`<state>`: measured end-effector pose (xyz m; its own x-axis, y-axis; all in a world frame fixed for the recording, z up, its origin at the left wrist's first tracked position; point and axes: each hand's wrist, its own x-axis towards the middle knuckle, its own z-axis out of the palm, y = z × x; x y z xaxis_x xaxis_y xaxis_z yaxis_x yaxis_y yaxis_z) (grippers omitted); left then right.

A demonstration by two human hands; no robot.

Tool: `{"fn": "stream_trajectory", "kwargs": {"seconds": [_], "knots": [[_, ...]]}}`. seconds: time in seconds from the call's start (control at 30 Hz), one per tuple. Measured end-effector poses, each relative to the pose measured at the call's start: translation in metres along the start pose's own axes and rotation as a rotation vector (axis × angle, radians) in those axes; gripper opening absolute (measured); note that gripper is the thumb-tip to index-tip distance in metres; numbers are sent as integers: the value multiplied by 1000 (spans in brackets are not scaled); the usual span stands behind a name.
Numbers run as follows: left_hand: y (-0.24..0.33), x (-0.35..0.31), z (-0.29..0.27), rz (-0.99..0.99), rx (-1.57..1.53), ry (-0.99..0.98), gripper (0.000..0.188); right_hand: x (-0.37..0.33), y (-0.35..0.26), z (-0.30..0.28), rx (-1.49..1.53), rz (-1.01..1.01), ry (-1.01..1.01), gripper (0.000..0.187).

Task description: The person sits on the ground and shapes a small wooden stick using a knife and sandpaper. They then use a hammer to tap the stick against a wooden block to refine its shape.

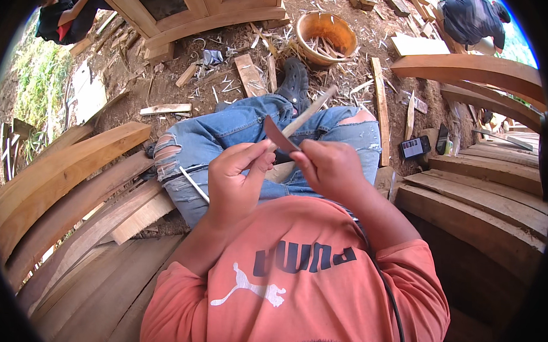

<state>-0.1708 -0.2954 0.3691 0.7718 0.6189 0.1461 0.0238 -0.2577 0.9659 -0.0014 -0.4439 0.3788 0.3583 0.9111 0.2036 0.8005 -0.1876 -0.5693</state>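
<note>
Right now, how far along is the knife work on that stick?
Done: wood shavings and offcuts litter the ground, so some cutting has already happened nearby. In hand: the left hand holds the pale stick, the right hand holds the dark curved blade against it. Left: the stick looks long and plain; how much trimming remains cannot be told.

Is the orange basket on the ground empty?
No, the orange basket holds wood scraps and shavings inside, and more chips lie on the ground around it.
</note>
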Motion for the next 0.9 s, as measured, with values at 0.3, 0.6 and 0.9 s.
{"fn": "stream_trajectory", "kwargs": {"seconds": [0.3, 0.6, 0.9], "knots": [[6, -3, -1, -51, 6, 26, 24, 14, 15, -4, -6, 157, 138, 35], [9, -7, -2, -50, -15, 72, 25, 22, 16, -10, -3, 253, 144, 34], [9, 0, 0, 78, 131, 94, 24, 12, 3, 6, 118, 175, 114, 35]]}}
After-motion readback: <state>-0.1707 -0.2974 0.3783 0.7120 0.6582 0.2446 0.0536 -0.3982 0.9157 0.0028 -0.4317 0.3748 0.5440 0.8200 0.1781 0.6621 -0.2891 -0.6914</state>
